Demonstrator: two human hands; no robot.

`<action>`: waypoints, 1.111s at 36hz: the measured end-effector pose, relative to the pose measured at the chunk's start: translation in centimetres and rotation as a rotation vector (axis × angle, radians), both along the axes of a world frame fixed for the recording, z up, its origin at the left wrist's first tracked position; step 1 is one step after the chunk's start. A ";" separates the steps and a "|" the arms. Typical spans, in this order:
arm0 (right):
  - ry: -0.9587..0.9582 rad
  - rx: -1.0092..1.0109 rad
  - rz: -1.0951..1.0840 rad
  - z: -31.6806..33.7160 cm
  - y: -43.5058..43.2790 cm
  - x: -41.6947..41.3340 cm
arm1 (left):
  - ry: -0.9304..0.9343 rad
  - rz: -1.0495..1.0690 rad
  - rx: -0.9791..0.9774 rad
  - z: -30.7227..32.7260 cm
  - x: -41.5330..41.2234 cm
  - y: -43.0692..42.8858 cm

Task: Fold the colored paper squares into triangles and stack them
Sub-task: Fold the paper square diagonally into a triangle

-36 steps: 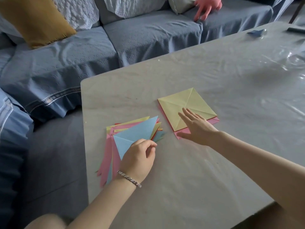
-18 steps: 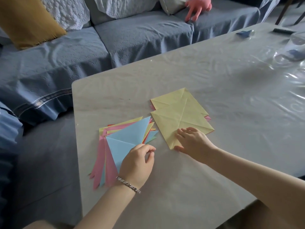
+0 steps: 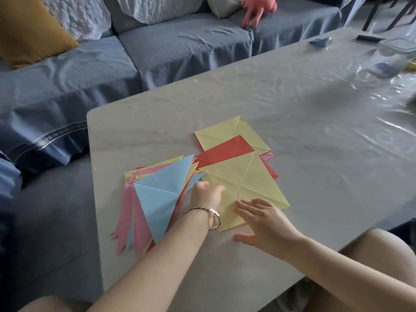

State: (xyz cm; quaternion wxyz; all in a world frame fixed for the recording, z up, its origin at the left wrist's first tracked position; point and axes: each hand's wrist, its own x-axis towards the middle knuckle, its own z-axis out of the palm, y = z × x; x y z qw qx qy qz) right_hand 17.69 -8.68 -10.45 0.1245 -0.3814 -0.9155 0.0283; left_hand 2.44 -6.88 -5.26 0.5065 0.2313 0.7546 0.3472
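Head view: on the grey table [image 3: 304, 104], a near yellow square [image 3: 247, 183], creased along both diagonals, lies flat in front of the person. The fanned stack of folded triangles [image 3: 161, 194], blue one on top, sits just beside it at 9 o'clock. At the square's 12 o'clock is the remaining pile of squares: a red sheet [image 3: 225, 152] partly under it, then a far yellow square [image 3: 229, 134], with a pink edge [image 3: 267, 155] peeking out at the pile's 3 o'clock. The right hand [image 3: 263, 219] lies with fingers straight and spread on the near yellow square's 6 o'clock corner, pressing and gripping nothing. The left hand [image 3: 206, 195], a bracelet [image 3: 213, 213] on its wrist, is at the square's 9 o'clock corner with its knuckles toward the camera. Its fingertips are hidden, so I cannot tell whether it pinches the paper or only touches it. The sheet looks thin, light and limp. It will likely slide on the glossy table cover and bend wherever it is lifted, so one corner wants pinning down. The best hold is probably a light pinch at one corner, carried over to the opposite corner along the existing crease. A hard grip could crumple it.
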 end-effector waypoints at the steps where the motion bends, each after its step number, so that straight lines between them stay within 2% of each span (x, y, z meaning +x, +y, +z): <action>1: 0.010 -0.002 -0.012 -0.1 -0.1 0.0 | 0.103 -0.035 -0.021 0.3 0.1 0.0; 3: 0.024 -0.008 -0.027 -0.2 -0.3 0.1 | 0.212 -0.036 -0.014 0.3 0.0 0.1; 5: 0.043 -0.019 -0.029 -0.3 -0.4 0.2 | 0.198 -0.016 -0.003 0.0 -0.2 0.1; 12: 0.073 -0.037 -0.013 -0.2 -0.1 0.5 | -0.111 0.069 0.007 -0.2 -1.0 0.0; 18: 0.086 -0.069 -0.030 -0.4 -0.2 0.7 | 0.123 -0.047 -0.020 -0.4 -1.0 0.0; 23: 0.122 0.028 -0.084 -0.1 -0.7 0.3 | 0.255 -0.176 0.084 -0.6 -1.3 0.0; 26: 0.189 0.025 -0.136 -0.8 -1.0 0.0 | 0.241 -0.202 0.123 -0.5 -1.4 -0.2; 29: 0.292 0.008 -0.169 -1.1 -1.0 0.0 | 0.129 -0.152 0.131 -0.1 -1.8 -0.4; 33: 0.442 -0.009 -0.085 -0.4 -0.7 1.0 | 0.140 -0.187 0.113 0.1 -3.4 -1.1; 37: 0.432 -0.129 0.069 0.1 -0.5 1.9 | 0.170 -0.153 0.108 -0.2 -4.7 -0.9; 40: 0.372 -0.128 0.161 0.1 -0.7 2.4 | 0.216 -0.091 0.101 -0.3 -5.0 -0.5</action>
